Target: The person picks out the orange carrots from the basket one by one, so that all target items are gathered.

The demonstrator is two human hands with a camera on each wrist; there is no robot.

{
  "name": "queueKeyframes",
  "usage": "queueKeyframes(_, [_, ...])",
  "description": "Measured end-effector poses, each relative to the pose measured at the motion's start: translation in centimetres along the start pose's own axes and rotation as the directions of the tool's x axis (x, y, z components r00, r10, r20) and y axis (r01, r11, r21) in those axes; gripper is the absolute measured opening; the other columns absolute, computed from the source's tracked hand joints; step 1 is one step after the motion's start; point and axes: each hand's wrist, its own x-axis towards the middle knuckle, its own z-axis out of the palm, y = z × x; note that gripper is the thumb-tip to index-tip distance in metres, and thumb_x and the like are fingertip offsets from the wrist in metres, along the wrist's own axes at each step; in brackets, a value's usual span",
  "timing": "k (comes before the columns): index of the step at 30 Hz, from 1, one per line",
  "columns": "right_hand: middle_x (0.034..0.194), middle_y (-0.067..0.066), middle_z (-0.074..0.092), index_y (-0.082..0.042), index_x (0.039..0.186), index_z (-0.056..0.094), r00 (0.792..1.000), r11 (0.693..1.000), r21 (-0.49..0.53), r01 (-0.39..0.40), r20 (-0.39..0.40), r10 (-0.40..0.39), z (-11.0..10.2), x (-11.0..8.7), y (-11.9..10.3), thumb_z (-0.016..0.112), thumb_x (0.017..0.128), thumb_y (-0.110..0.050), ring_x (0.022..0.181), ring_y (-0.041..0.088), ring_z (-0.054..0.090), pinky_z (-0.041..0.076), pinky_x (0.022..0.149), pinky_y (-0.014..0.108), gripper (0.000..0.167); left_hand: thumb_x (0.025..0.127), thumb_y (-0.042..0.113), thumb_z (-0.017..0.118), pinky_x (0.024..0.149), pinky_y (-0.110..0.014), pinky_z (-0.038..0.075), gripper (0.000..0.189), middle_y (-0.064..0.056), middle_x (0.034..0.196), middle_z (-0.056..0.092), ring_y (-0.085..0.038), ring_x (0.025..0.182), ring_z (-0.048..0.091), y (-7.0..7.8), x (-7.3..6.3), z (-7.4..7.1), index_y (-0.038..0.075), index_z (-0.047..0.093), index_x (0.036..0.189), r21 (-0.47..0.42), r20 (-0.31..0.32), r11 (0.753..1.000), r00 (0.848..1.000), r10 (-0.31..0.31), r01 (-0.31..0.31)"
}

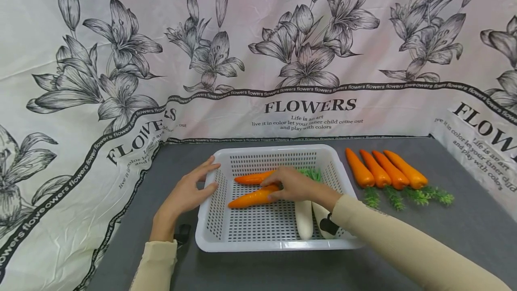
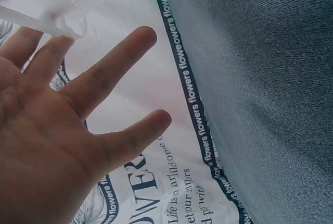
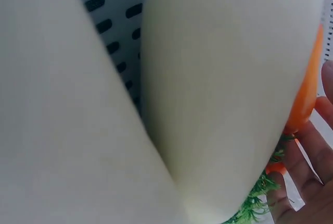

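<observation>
A white perforated plastic basket (image 1: 208,232) stands on the grey table. Inside lie two orange carrots, one at the back (image 1: 250,178) and one in front (image 1: 250,198), their tips pointing left. My right hand (image 1: 292,185) reaches over the basket and pinches the thick end of the front carrot between thumb and fingers. Beneath that forearm are two white radishes (image 1: 304,220), partly hidden by the sleeve, with green leaves (image 1: 310,173) behind. My left hand (image 1: 190,190) is at the basket's left rim, fingers spread and fairly straight, fingertips right at the edge.
Right of the basket, several carrots (image 1: 392,172) with green tops lie side by side on the table (image 1: 464,228). A white cloth (image 1: 307,125) printed with flowers and lettering hangs behind and along both sides.
</observation>
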Motion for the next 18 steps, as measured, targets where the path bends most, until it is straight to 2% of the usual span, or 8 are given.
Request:
queueKeyframes(4, [0.118, 0.001, 0.074, -0.01, 0.124, 0.075, 1.0, 1.0, -0.008, 0.011, -0.002, -0.011, 0.15, 0.02, 0.19, 0.077, 0.09, -0.018, 0.097, 0.02, 0.06, 0.05, 0.09, 0.038, 0.034, 0.098, 0.027, 0.063, 0.071, -0.027, 0.059, 0.058, 0.014, 0.17, 0.02, -0.033, 0.127, 0.058, -0.05, 0.05, 0.05, 0.029, 0.047, 0.154, -0.008, 0.002, 1.0, 1.0, -0.003, 0.003])
queueKeyframes(10, [0.12, -0.001, 0.074, -0.012, 0.122, 0.075, 0.999, 0.998, -0.052, -0.038, 0.025, 0.039, 0.27, -0.2, 0.26, 0.077, 0.09, -0.021, 0.104, 0.015, 0.065, 0.053, 0.096, 0.039, 0.033, 0.098, 0.027, 0.064, 0.069, -0.028, 0.059, 0.058, 0.015, 0.17, 0.02, -0.032, 0.126, 0.059, -0.08, 0.07, 0.07, 0.029, 0.047, 0.154, -0.019, 0.004, 1.0, 1.0, -0.009, 0.009])
queueKeyframes(18, [0.126, 0.003, 0.071, -0.011, 0.127, 0.073, 0.993, 0.996, 0.081, -0.023, 0.113, 0.014, 0.41, -0.34, 0.65, 0.077, 0.091, -0.021, 0.103, 0.016, 0.058, 0.05, 0.09, 0.033, 0.037, 0.098, 0.026, 0.064, 0.068, -0.027, 0.059, 0.059, 0.014, 0.17, 0.02, -0.032, 0.125, 0.059, 0.09, 0.04, 0.04, 0.026, 0.046, 0.154, -0.032, 0.006, 0.999, 1.0, -0.007, 0.007])
